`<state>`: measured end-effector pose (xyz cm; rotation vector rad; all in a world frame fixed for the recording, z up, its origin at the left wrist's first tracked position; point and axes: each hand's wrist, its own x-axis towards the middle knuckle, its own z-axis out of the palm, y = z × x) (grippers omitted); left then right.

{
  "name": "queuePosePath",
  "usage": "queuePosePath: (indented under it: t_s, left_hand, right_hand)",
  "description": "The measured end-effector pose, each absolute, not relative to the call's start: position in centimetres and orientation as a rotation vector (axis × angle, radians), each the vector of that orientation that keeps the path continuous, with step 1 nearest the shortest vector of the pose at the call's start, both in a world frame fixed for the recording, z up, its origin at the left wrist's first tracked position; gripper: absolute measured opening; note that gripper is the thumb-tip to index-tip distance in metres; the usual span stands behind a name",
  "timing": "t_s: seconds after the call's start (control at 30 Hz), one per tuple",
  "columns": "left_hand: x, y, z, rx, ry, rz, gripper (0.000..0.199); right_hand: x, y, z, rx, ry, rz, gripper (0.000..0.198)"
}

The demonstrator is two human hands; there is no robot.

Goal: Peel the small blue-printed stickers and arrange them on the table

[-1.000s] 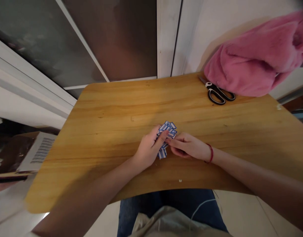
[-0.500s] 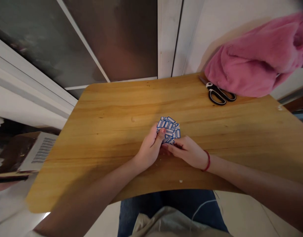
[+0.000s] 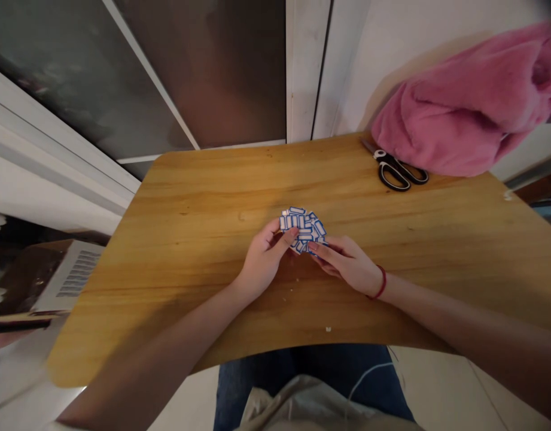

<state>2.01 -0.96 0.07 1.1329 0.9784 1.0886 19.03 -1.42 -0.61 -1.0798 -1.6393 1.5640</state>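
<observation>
Between my hands, above the near-middle of the wooden table, is a small round piece made of white blocks with blue outlines; its exact kind I cannot make out. My left hand grips its left side, thumb on top and fingers beneath. On the lower right edge, my right hand pinches it, the thumb lying over the front and the other fingers partly hidden behind. A red bracelet circles my right wrist.
Black-handled scissors lie at the back right of the table, against a pink plush cloth. Tiny white scraps dot the near edge. A cardboard box stands left of the table, and a glass-paneled door rises behind it.
The blue-and-white piece has turned and shifted slightly left and away from me. My right thumb has moved from below its edge onto its front. Scissors and cloth stay put.
</observation>
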Motion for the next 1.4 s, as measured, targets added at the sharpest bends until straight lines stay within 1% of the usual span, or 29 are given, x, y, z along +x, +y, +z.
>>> queuePosePath:
  t_s: [0.2, 0.47, 0.57, 0.7, 0.87, 0.93, 1.13, 1.4]
  left_hand:
    - [2.0, -1.1, 0.2, 1.062, 0.960, 1.138, 0.020]
    - [0.4, 0.5, 0.4, 0.889, 1.096, 1.324, 0.021]
    - [0.6, 0.3, 0.2, 0.932, 1.118, 1.232, 0.021]
    - [1.8, -0.7, 0.1, 0.975, 0.996, 1.081, 0.023]
    - [2.6, -1.5, 0.1, 1.018, 0.975, 1.062, 0.035]
    - [2.4, -1.4, 0.2, 1.099, 1.035, 1.047, 0.035]
    - [1.8, -1.1, 0.2, 1.206, 1.056, 0.996, 0.026]
    - [1.7, -0.7, 0.2, 1.069, 1.021, 1.053, 0.026]
  right_hand:
    - [19.3, -1.1, -0.3, -1.093, -1.689, 1.393, 0.043]
    - [19.8, -0.7, -0.5, -1.038, -1.520, 1.430, 0.041]
    - [19.8, -0.7, -0.4, -1.034, -1.585, 1.378, 0.043]
    - [19.3, -0.7, -0.2, -1.120, -1.792, 1.230, 0.046]
    - [18.9, -0.6, -0.3, -1.222, -1.903, 1.130, 0.047]
    - [18.9, -0.6, -0.2, -1.234, -1.955, 1.110, 0.047]
    - [19.1, -0.7, 0.2, -1.202, -1.957, 1.200, 0.048]
    - [19.3, -0.6, -0.3, -1.152, -1.567, 1.446, 0.046]
